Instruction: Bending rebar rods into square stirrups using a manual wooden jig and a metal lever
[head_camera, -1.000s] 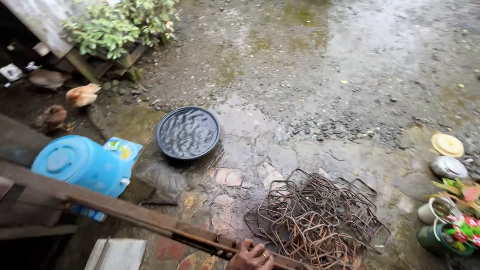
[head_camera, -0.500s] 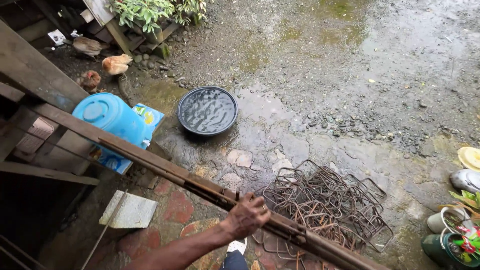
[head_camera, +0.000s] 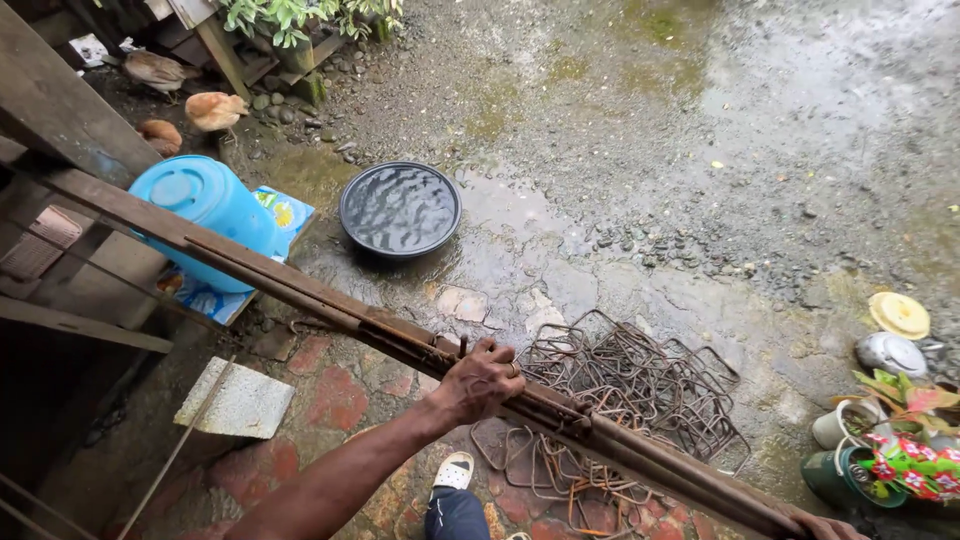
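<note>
Spanning the yard (head_camera: 760, 130) diagonally, rusty bars (head_camera: 330, 310) run along a wooden beam (head_camera: 90, 195) from upper left to lower right. Below them: pile of bent wire ties (head_camera: 640, 385), blue drum (head_camera: 205, 205), black basin (head_camera: 400, 208) full of water, concrete slab (head_camera: 240, 400). Left hand (head_camera: 480, 380) clamped over the bars mid-length. Right hand (head_camera: 825, 525) at frame bottom, touching the bars' lower end; grip can't be told. Hens (head_camera: 215, 110) upper left.

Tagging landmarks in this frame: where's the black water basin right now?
In the head view the black water basin sits on the wet ground at upper centre-left, just right of the blue drum and beyond the rusty bars gripped by the left hand.
</note>
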